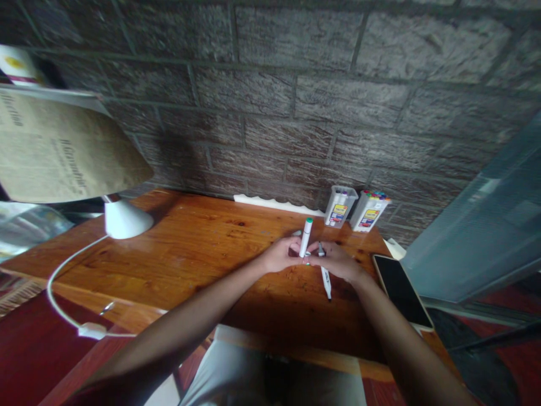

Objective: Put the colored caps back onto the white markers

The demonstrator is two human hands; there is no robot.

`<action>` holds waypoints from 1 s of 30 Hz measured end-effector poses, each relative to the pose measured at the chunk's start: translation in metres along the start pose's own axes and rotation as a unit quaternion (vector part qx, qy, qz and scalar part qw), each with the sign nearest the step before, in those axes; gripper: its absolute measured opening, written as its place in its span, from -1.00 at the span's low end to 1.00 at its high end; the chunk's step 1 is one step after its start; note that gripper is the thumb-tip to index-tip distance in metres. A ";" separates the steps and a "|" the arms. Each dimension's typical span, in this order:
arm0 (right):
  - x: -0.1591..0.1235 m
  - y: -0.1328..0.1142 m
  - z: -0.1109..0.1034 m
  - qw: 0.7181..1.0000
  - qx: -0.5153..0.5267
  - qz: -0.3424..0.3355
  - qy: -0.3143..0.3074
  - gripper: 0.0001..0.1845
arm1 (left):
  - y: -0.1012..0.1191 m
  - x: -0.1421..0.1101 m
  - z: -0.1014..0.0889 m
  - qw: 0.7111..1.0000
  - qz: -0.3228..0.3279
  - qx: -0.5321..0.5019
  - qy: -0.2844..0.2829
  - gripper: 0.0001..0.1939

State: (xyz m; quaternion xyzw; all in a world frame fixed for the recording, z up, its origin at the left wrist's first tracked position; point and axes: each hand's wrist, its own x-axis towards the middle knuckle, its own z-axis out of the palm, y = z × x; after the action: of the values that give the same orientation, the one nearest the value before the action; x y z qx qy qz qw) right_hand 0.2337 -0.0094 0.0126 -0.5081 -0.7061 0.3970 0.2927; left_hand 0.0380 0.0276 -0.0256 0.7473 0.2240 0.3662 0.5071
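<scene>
A white marker with a green end [306, 237] stands nearly upright between my two hands. My left hand [279, 255] curls in from the left, its fingertips closed at the marker's lower end. From the right, my right hand [338, 262] meets it there, with thumb and fingers bent inward. The exact finger contact at the base is small and blurred. A second white marker [325, 279] runs beneath my right hand, its dark tip toward me; whether that hand grips it, I cannot tell. A small pale end [297, 233] shows behind my left fingers.
Two clear marker boxes stand by the brick wall: one [339, 207] with few markers visible, another [369, 211] full of coloured ends. A phone [402, 290] lies at the right of the wooden table [203, 237]. The lamp [127, 217] and its white cord occupy the left.
</scene>
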 end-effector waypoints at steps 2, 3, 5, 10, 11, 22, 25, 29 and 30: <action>0.000 -0.001 0.001 1.000 0.006 0.006 -0.007 -0.72 | 0.001 0.000 0.000 1.000 0.000 0.001 -0.003 -0.63; 0.000 -0.001 0.001 1.000 0.009 0.007 -0.008 -0.71 | 0.001 0.000 0.000 1.000 -0.002 -0.001 -0.005 -0.63; 0.000 0.000 0.001 1.000 0.014 0.010 -0.009 -0.70 | 0.002 0.000 -0.001 1.000 -0.006 -0.005 -0.007 -0.63; 0.000 0.000 -0.007 0.999 0.050 0.000 -0.010 -0.67 | 0.004 -0.001 -0.001 1.000 -0.005 0.023 0.002 -0.65; 0.000 -0.001 -0.010 0.997 0.070 0.003 0.012 -0.64 | 0.005 0.000 -0.001 0.999 -0.005 0.033 0.010 -0.65; 0.006 -0.008 -0.015 0.945 0.100 -0.103 0.293 -0.54 | 0.003 0.000 -0.002 0.999 -0.023 0.039 0.011 -0.68; 0.005 -0.008 -0.010 0.953 0.058 -0.133 0.267 -0.58 | 0.002 0.001 -0.003 0.999 -0.024 0.045 0.005 -0.68; 0.003 -0.007 -0.006 0.957 0.056 -0.151 0.243 -0.63 | 0.004 0.001 -0.001 0.999 -0.020 0.043 0.013 -0.69; 0.003 -0.007 -0.004 0.960 0.058 -0.152 0.227 -0.63 | 0.005 0.000 -0.001 0.999 -0.019 0.040 0.015 -0.69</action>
State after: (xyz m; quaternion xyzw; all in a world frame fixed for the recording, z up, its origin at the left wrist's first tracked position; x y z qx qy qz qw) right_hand 0.2326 -0.0067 0.0206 -0.4535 -0.6661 0.2623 0.5309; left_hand 0.0374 0.0267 -0.0209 0.7572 0.2601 0.3584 0.4801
